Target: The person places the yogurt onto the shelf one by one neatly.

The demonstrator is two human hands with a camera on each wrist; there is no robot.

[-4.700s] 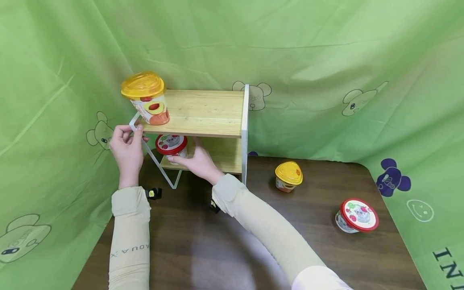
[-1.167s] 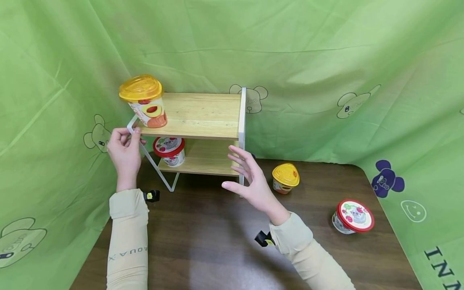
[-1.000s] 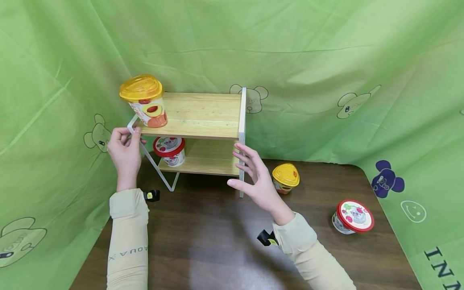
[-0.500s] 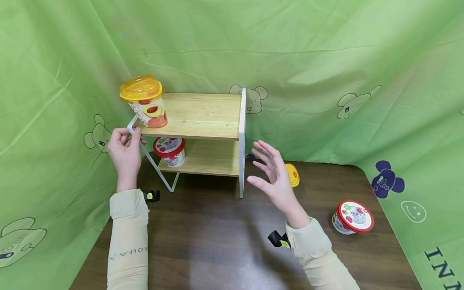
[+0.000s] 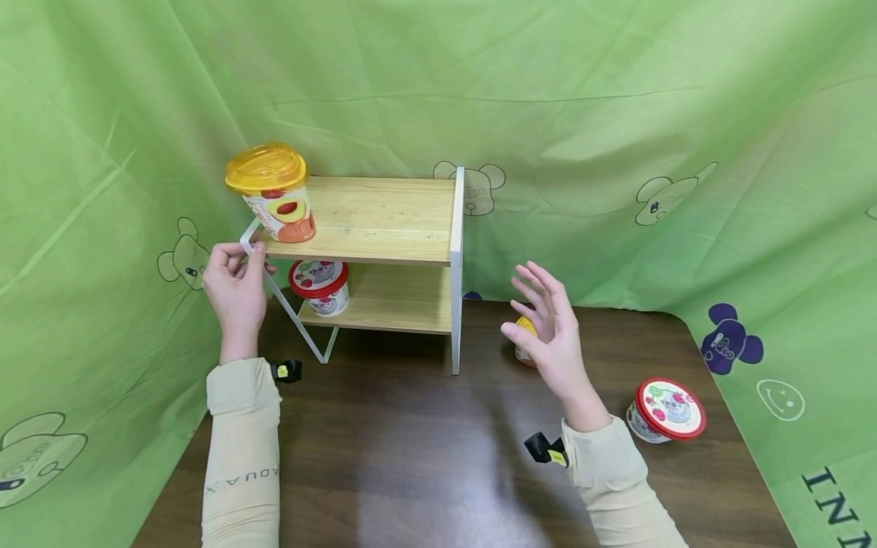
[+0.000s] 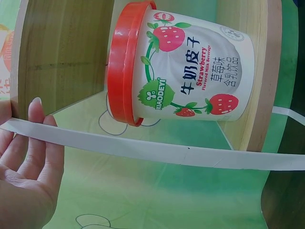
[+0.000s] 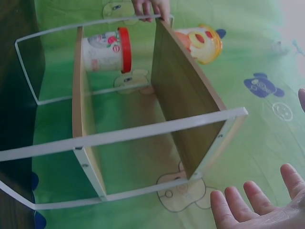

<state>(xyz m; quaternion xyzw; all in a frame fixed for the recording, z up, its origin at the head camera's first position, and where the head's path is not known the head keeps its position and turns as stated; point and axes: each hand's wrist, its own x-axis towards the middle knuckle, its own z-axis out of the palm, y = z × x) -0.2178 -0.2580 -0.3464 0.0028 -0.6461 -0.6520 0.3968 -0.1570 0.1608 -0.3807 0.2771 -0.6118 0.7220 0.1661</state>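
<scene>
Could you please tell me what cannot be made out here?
Head view: much of the lower yellow-lidded cup is hidden behind the right hand.
Head view: the lettering on the rightmost red-lidded tub is too small to read.
Left wrist view: the left hand, which grips the white frame, is cut off by the left edge.
Left wrist view: the left edge crops the upper yellow-lidded cup to a sliver.
</scene>
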